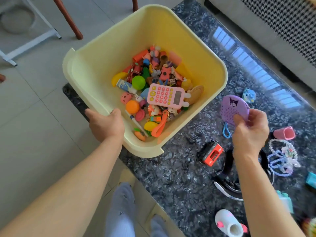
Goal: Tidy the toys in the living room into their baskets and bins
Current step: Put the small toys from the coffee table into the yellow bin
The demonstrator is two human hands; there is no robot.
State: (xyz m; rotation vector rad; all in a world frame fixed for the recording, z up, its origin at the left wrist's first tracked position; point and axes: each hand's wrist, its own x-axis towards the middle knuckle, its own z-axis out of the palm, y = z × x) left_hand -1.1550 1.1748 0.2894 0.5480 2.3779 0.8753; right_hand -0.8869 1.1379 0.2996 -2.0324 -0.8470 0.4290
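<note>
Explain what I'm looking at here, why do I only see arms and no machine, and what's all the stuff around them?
There is no machine here. A person wears a camera on the head, so the single picture looks down over their own arms and legs. The left hand grips the rim of a pale yellow plastic bin that holds many small toys, with a pink rabbit-eared toy calculator on top. The right hand holds a flat purple round toy with a cartoon face beside the bin. Both are over a dark marbled glossy table. On it lie more toys: a red and black box-shaped toy, a pink cup, bead necklaces and a white toy boot.
</note>
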